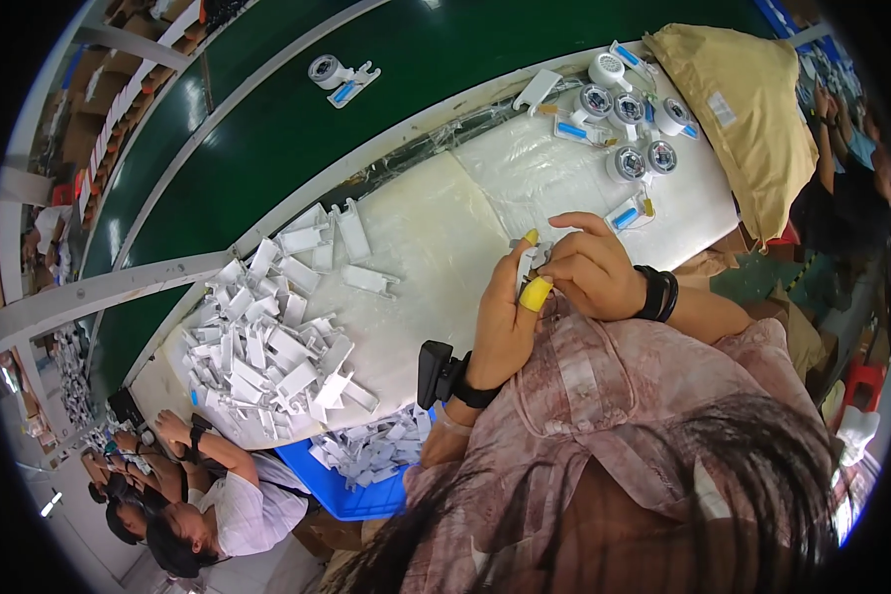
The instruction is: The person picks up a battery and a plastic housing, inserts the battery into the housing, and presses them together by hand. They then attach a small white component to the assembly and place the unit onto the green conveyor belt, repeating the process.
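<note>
Hands meet over the white padded table [436, 238], and between them we hold a small white plastic bracket [528, 265]. Our left hand [505, 322] grips it from below, a yellow finger cot on the thumb and another on a fingertip above; our right hand [589, 267] closes on its right side with curled fingers. The bracket's long axis runs roughly up and down in the view, its upper end pointing away from us toward the conveyor; its finer shape is hidden by our fingers.

To our left, well apart from the hands, lies a heap of white plastic brackets [267, 346], with a few loose ones spread toward the middle of the table. Below the table's near edge a blue bin [351, 495] holds more of them. Beyond our right hand stands a cluster of round grey-and-white parts [629, 124], near a tan cloth bag [747, 109]. On the green conveyor belt [267, 129] rests one assembled piece [342, 79]. Other people sit at lower left and far right.
</note>
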Motion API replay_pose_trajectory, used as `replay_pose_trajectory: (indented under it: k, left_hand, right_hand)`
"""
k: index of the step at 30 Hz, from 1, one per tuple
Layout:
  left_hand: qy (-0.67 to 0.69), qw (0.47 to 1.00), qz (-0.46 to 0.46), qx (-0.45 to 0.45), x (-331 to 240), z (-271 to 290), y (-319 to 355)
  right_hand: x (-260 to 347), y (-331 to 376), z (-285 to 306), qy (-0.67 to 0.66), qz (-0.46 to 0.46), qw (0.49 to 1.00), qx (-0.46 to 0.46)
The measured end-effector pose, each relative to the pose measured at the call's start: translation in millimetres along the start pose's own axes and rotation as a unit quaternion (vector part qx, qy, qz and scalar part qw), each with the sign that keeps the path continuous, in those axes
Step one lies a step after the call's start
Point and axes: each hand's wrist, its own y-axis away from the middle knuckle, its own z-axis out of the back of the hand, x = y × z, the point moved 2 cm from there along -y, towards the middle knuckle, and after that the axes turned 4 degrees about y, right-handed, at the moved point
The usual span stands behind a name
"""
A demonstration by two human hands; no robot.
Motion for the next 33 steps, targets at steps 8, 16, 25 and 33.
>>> replay_pose_trajectory:
  k: [8, 16, 25, 33]
  left_hand:
    - [-0.089, 0.988, -0.103, -0.065, 11.8, -2.3, 2.8]
    - [-0.068, 0.989, -0.117, -0.066, 13.8, -4.3, 7.6]
    - [-0.051, 0.992, -0.100, -0.062, 21.7, -9.7, 6.3]
    - [-0.075, 0.991, -0.102, -0.044, 20.7, -1.8, 3.4]
  right_hand:
    - [2.8, -3.6, -3.4, -0.009, 0.007, 1.000, -0.002]
    - [3.4, -0.4, 2.0, -0.010, 0.027, 1.000, 0.009]
    - [5.7, 5.7, 1.0, -0.003, 0.013, 1.000, -0.005]
    - [4.7, 2.3, -2.7, -0.002, 0.005, 1.000, -0.002]
